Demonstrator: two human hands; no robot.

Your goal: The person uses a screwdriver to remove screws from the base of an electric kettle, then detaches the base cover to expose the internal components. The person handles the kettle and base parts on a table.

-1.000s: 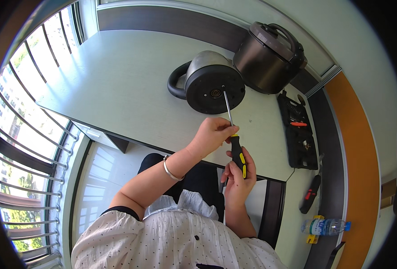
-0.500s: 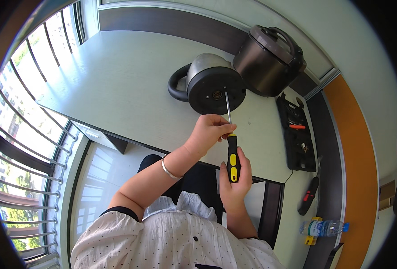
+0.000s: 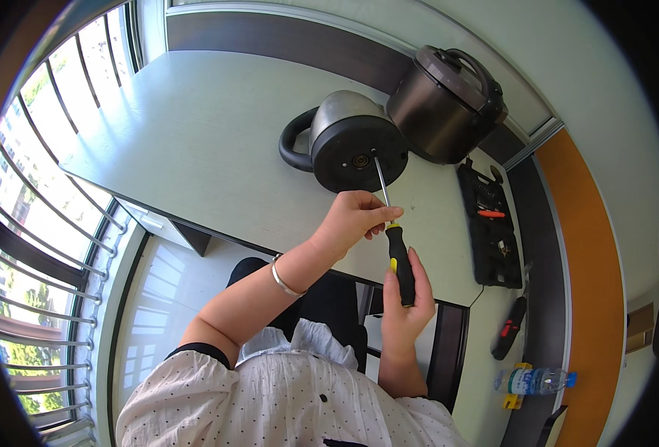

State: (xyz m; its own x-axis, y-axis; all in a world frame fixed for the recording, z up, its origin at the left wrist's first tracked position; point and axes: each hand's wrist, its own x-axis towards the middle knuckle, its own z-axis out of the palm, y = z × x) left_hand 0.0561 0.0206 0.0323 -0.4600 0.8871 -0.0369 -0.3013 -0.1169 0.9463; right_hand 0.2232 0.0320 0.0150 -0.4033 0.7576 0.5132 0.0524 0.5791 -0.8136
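Kettle (image 3: 344, 106) lay on its side on the table (image 3: 210, 134), base (image 3: 331, 165) facing the person and fitted. The left hand (image 3: 350, 222) pinched the screwdriver (image 3: 397, 249) by its shaft; the right hand (image 3: 406, 320) grasped the handle. Tip met base; work there appeared unfinished. No removed screw was discernible.

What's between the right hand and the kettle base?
Head view: the screwdriver spans from the right hand to the kettle base, with the left hand at its shaft.
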